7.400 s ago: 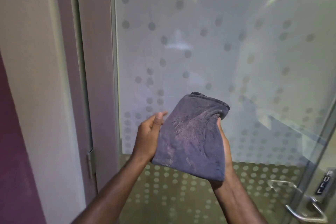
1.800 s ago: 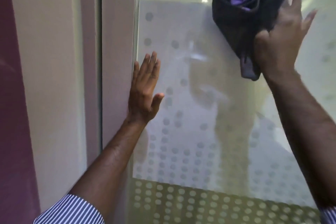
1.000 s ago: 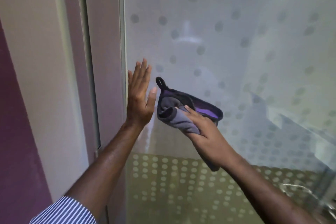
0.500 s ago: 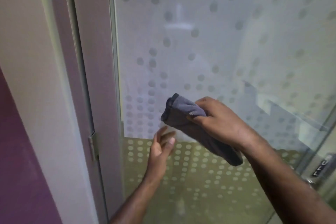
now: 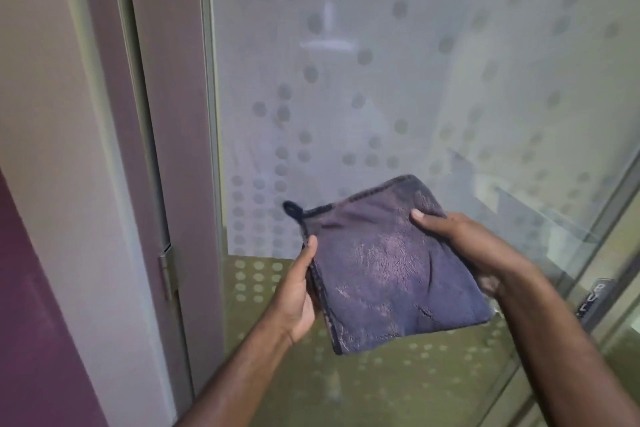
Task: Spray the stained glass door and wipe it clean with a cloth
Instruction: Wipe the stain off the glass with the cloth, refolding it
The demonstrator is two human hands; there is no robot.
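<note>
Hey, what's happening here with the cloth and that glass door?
A person is standing at a frosted, dotted glass door and holding a folded dark grey cloth in front of it with both hands. The left hand grips the cloth's left edge and the right hand holds its right side. The cloth is off the glass at this moment, so no wiping is under way. A hanging loop sticks out at its upper left corner. No spray bottle is in view.

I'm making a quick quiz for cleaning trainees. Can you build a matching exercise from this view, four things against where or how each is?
1. cloth
2. left hand
3. hanging loop
4. door hinge

A. on the frame, left of the glass
B. folded flat, held in both hands
C. sticks out at the cloth's upper left corner
D. grips the cloth's left edge

Pairs: 1-B, 2-D, 3-C, 4-A
</note>
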